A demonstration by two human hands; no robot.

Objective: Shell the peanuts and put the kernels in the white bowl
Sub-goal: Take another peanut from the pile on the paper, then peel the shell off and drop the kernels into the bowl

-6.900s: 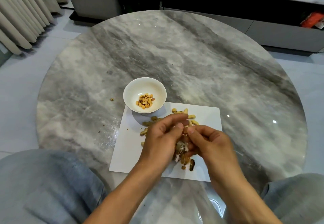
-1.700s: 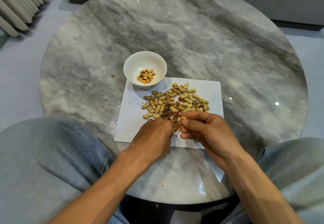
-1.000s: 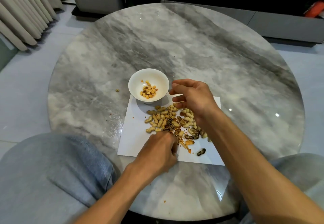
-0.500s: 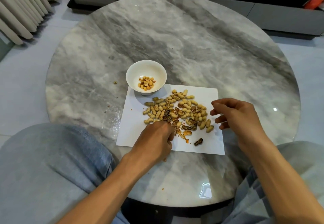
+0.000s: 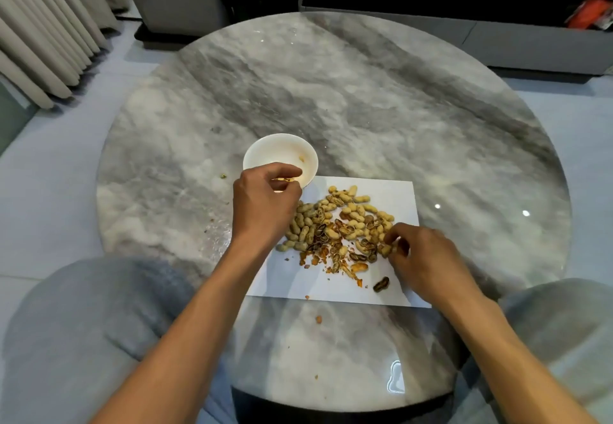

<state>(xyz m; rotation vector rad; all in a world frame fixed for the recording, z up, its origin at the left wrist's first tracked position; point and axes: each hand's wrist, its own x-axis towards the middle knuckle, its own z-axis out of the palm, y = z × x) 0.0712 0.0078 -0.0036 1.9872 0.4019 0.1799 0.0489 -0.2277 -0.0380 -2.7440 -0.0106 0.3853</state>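
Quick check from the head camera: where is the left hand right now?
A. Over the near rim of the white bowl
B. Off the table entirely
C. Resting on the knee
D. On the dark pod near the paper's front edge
A: the left hand hovers over the near rim of the white bowl, fingers curled above it with small bits at the fingertips.

no readable text, labels, or numbers

A small round white bowl (image 5: 282, 150) is sitting upright on the marble top, touching the far left corner of a white sheet. One kernel (image 5: 301, 158) is clinging to its inner wall; the rest of its contents are lying hidden. Tan unshelled peanuts (image 5: 345, 214) are lying heaped mid-sheet, with broken brown shells (image 5: 335, 253) scattering along the pile's near edge.
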